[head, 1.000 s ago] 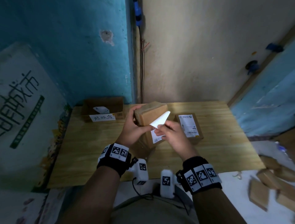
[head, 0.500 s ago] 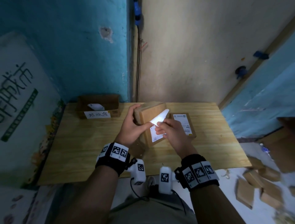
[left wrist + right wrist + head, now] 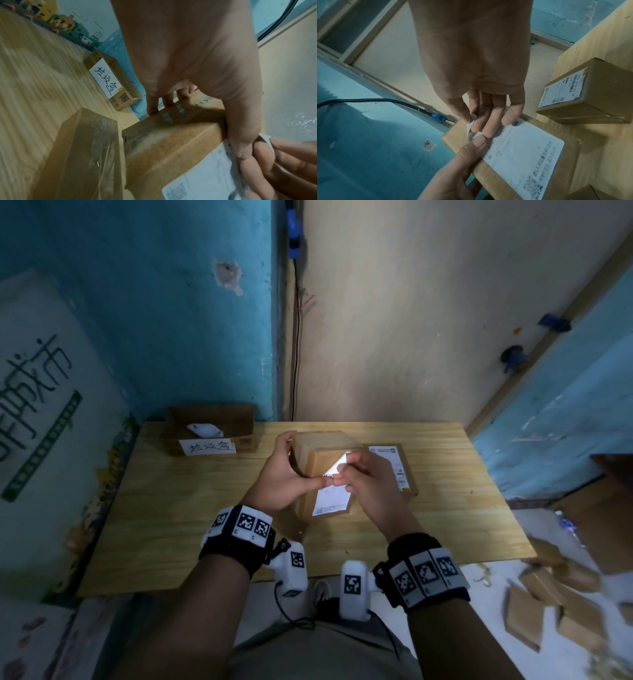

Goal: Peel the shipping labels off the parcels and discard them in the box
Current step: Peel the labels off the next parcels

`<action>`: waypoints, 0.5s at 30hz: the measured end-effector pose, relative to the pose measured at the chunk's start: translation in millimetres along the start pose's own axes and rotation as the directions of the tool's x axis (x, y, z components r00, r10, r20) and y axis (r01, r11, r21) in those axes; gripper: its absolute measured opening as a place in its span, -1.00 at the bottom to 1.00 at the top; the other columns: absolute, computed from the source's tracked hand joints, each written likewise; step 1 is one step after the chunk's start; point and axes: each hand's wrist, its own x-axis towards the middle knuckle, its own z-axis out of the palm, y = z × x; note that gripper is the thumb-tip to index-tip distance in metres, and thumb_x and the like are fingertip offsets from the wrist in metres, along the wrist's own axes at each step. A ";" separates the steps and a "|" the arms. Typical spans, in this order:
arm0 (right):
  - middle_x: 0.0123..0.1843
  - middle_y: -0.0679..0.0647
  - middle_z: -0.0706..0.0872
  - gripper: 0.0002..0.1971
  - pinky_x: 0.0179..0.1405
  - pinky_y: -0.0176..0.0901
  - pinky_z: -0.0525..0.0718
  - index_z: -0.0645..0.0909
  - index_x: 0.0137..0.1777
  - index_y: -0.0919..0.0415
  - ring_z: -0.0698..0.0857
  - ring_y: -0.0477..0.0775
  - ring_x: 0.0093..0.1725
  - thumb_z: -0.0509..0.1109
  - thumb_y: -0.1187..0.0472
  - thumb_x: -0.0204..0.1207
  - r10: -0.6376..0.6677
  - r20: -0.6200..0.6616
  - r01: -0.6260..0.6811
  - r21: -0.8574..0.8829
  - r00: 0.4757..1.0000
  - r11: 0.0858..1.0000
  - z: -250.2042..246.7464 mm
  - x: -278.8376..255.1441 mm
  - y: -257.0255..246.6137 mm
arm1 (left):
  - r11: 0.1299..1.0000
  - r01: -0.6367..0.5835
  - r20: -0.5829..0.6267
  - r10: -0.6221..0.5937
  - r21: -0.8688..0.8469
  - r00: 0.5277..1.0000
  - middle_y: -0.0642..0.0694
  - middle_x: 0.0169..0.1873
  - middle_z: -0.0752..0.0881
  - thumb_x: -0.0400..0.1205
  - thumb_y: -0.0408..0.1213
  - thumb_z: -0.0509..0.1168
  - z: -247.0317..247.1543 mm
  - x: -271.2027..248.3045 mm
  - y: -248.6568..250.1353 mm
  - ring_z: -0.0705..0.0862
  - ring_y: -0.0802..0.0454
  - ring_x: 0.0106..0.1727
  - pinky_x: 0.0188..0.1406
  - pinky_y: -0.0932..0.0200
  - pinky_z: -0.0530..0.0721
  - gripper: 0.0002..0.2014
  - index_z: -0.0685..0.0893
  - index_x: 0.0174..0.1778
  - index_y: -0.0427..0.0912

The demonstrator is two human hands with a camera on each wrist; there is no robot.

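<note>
My left hand [image 3: 287, 470] grips a brown cardboard parcel [image 3: 322, 455] above the table; its fingers wrap the far side and its thumb [image 3: 477, 143] presses the edge of the white shipping label [image 3: 331, 501]. My right hand [image 3: 342, 474] lies over the label's upper part and pinches its peeled white corner [image 3: 473, 116] between thumb and forefinger. The rest of the label [image 3: 522, 155] lies stuck flat on the parcel [image 3: 171, 142]. An open discard box [image 3: 239, 419] with a handwritten tag stands at the table's back left and holds a crumpled label [image 3: 203, 430].
A second parcel [image 3: 409, 487] with its own label [image 3: 563, 90] lies on the wooden table [image 3: 171, 525] just right of my hands. Another taped parcel [image 3: 85, 155] sits under my left hand. Walls close in behind and left. Several cardboard pieces [image 3: 534, 611] lie on the floor at right.
The raised white flap of the label looks smaller and lower. My right hand has moved up over the parcel's face, and my left thumb now meets it at the label's edge.
</note>
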 end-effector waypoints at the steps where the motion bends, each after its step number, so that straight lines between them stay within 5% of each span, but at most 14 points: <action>1: -0.10 0.28 0.85 -0.94 -0.16 -0.25 0.75 0.67 -0.06 0.26 0.86 -0.04 -0.17 0.39 0.35 0.65 0.000 0.007 0.000 -0.010 1.000 1.000 -0.4 0.3 -0.2 | 1.000 -0.008 -0.008 0.008 0.013 1.000 0.21 0.17 0.66 0.24 -0.26 0.74 -0.3 -0.1 0.5 0.68 0.29 0.19 0.21 0.26 0.66 -0.07 0.37 0.47 -0.08; 4: -0.22 0.15 0.84 -0.81 -0.01 -0.04 0.72 0.74 -0.08 0.28 0.84 0.00 -0.18 0.38 0.21 0.69 -0.010 0.016 0.011 -0.075 1.000 0.997 -0.1 1.1 1.9 | 1.000 -0.017 -0.009 0.017 0.022 1.000 0.18 0.15 0.70 0.24 -0.21 0.75 0.0 -0.8 0.2 0.68 0.46 0.10 0.20 0.23 0.69 -0.16 0.46 0.39 -0.04; 9: -0.32 0.03 0.79 -0.79 -0.11 -0.14 0.66 0.74 -0.13 0.28 0.79 -0.04 -0.27 0.38 0.19 0.69 -0.001 -0.006 0.000 -0.090 1.000 0.996 5.5 1.1 3.3 | 0.999 -0.008 0.005 0.008 0.033 1.000 0.13 0.16 0.72 0.23 -0.19 0.75 -4.3 -1.8 -0.3 0.70 0.34 0.14 0.17 0.19 0.70 -0.14 0.47 0.41 -0.07; 13: -0.37 0.24 0.65 -0.73 -0.20 -0.06 0.52 0.64 -0.28 0.41 0.61 -0.03 -0.33 0.44 0.27 0.62 -0.103 -0.029 0.099 -0.108 0.994 0.989 8.1 1.5 -1.2 | 0.999 0.027 -0.040 -0.026 0.017 0.999 0.23 0.14 0.67 0.27 -0.26 0.72 -14.0 -1.6 1.3 0.66 0.42 0.07 -0.06 0.45 0.64 -0.18 0.47 0.40 -0.06; 15: -0.39 0.17 0.63 -0.73 -0.21 -0.06 0.47 0.66 -0.31 0.40 0.57 -0.03 -0.34 0.46 0.28 0.60 -0.116 -0.021 0.113 -0.104 0.993 0.988 8.7 2.7 -3.2 | 0.999 0.031 -0.052 -0.030 0.025 0.998 0.31 0.10 0.62 0.29 -0.28 0.71 -16.7 -1.5 2.2 0.62 0.47 0.03 -0.18 0.54 0.61 -0.18 0.44 0.40 -0.02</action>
